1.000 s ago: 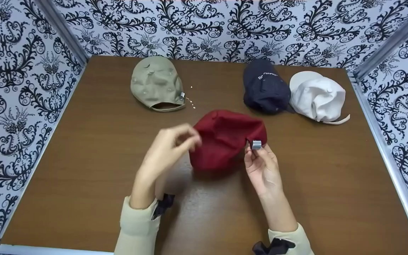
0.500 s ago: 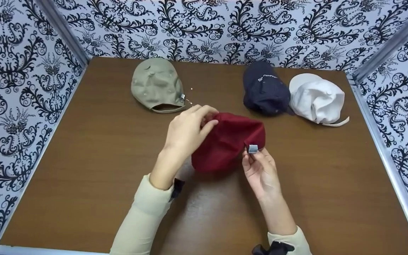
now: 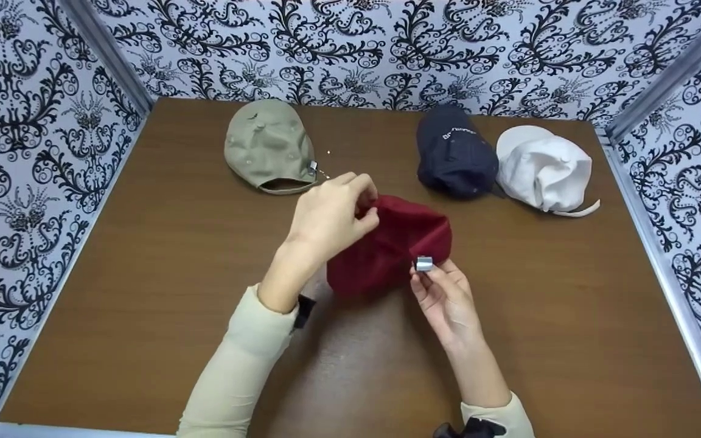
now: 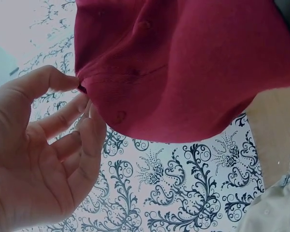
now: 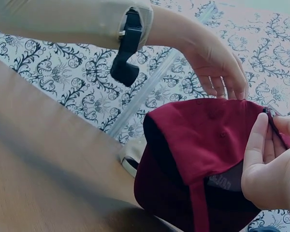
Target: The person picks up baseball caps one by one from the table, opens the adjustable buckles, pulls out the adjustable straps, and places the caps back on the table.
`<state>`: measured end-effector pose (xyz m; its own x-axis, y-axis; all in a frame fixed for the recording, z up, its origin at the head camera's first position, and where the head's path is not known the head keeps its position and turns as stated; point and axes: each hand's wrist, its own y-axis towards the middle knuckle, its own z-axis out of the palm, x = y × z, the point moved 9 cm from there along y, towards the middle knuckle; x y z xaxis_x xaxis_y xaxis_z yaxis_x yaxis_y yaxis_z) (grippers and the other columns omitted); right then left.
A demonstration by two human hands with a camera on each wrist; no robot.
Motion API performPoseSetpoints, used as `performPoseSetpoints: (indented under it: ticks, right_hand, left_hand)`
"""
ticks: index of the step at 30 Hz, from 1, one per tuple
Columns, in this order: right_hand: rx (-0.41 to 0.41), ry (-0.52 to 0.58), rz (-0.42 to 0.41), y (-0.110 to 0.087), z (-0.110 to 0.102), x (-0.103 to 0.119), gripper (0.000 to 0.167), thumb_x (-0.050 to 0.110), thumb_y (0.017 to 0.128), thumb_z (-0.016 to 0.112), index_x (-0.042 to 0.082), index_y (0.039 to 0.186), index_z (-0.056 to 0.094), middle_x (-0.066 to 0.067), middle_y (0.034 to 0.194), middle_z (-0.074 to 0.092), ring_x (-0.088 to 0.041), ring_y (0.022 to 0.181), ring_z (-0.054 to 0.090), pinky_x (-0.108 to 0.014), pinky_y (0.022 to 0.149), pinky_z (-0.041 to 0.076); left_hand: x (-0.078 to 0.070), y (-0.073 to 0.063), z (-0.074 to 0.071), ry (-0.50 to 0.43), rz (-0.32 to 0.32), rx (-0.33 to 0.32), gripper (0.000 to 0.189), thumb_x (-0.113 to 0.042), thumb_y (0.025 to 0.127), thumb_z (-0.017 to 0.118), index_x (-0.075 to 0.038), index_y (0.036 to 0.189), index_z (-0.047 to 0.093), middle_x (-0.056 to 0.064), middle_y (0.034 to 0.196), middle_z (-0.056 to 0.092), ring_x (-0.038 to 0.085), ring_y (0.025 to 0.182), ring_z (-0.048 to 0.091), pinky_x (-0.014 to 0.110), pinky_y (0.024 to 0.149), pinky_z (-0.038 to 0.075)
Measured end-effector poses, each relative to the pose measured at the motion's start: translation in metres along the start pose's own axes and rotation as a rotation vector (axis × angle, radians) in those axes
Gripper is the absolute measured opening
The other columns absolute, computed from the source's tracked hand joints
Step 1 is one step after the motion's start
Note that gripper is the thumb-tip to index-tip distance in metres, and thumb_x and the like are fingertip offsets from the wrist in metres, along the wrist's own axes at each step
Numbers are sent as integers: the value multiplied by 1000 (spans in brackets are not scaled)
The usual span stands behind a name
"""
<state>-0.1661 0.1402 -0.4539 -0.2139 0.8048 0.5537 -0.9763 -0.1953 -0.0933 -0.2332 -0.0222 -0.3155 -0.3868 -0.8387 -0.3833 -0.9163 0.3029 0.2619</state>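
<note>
A red baseball cap [image 3: 381, 255] is held above the table between the two hands. The left hand [image 3: 333, 210] is at its crown, where thumb and finger pinch a bit of the cloth, as the left wrist view shows. The right hand [image 3: 448, 298] pinches the strap at the back of the cap, beside a small silver buckle [image 3: 424, 263]. In the right wrist view the red strap [image 5: 198, 205] and the cap's dark inside show; the right hand [image 5: 273, 169] grips the edge there. Part of the crown is hidden behind the left hand in the head view.
On the brown table [image 3: 162, 292] an olive cap [image 3: 271, 146] lies at the back left. A navy cap [image 3: 457, 155] and a white cap [image 3: 545, 167] lie side by side at the back right. Patterned walls [image 3: 350, 55] enclose the table's back and sides.
The left hand has moved up and right from beside the cap to its crown and taken hold of it. The right hand with the buckle has shifted slightly left and down.
</note>
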Motion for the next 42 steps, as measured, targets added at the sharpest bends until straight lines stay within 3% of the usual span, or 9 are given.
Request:
performPoseSetpoints:
  ticks: [7,14,18,23,28,33,36,38,42]
  right_hand:
    - [-2,-67,27,-3,-5,-1,25,-6,99,45,8,104,65,-3,92,70,-14,84,70,-20,78,59]
    - [0,-90,32,-3,-10,1,23,-5,100,44,8,103,63,-1,91,70,-13,84,69,-21,79,59]
    - [-20,-91,26,-2,-15,2,23,-4,100,44,8,100,63,-2,91,69,-13,86,68,-23,81,58]
    - [-77,-137,6,10,-24,-1,44,-16,92,31,7,101,67,-3,93,67,-14,90,66,-29,92,57]
    - [-142,-435,66,28,-37,-17,44,-19,86,34,1,111,64,-7,105,68,-18,100,68,-36,98,55]
    - [-13,-866,152,51,-39,-35,49,-13,91,38,-11,140,44,-26,132,60,-27,114,65,-37,95,57]
    - [78,-1113,139,64,-34,-40,51,-9,95,42,-10,146,38,-34,125,61,-34,107,67,-37,88,59]
    - [113,-1233,142,71,-32,-43,52,-5,97,47,-8,148,36,-33,112,65,-35,100,69,-37,82,60]
    - [128,-1396,125,77,-26,-46,43,4,97,58,-9,137,49,-26,90,68,-33,80,70,-31,68,58]
  left_hand:
    - [3,19,-5,67,-8,71,13,-29,86,67,-20,96,68,-2,91,68,25,82,69,43,67,56]
    - [4,38,-7,141,-9,149,13,-28,87,66,-22,98,69,-1,97,70,31,89,70,47,70,57]
    - [3,43,-4,158,5,150,11,-26,87,66,-20,96,69,0,97,71,31,90,70,48,72,57]
    - [3,43,0,163,21,138,10,-24,87,66,-20,95,69,-1,95,71,30,91,70,48,73,58]
    - [1,43,3,165,31,154,11,-24,88,64,-21,97,69,-2,97,70,29,92,70,47,73,57]
    - [0,44,5,169,37,175,13,-25,88,63,-22,99,69,-2,100,70,29,95,69,47,75,57]
    - [1,43,7,175,41,188,14,-25,88,63,-23,100,69,-2,102,69,29,96,69,47,75,58]
    - [1,42,8,179,43,192,14,-26,88,63,-23,101,69,-3,102,69,28,96,70,48,74,58]
    - [3,41,9,183,48,179,15,-26,89,64,-23,103,70,-2,103,70,28,95,70,48,72,58]
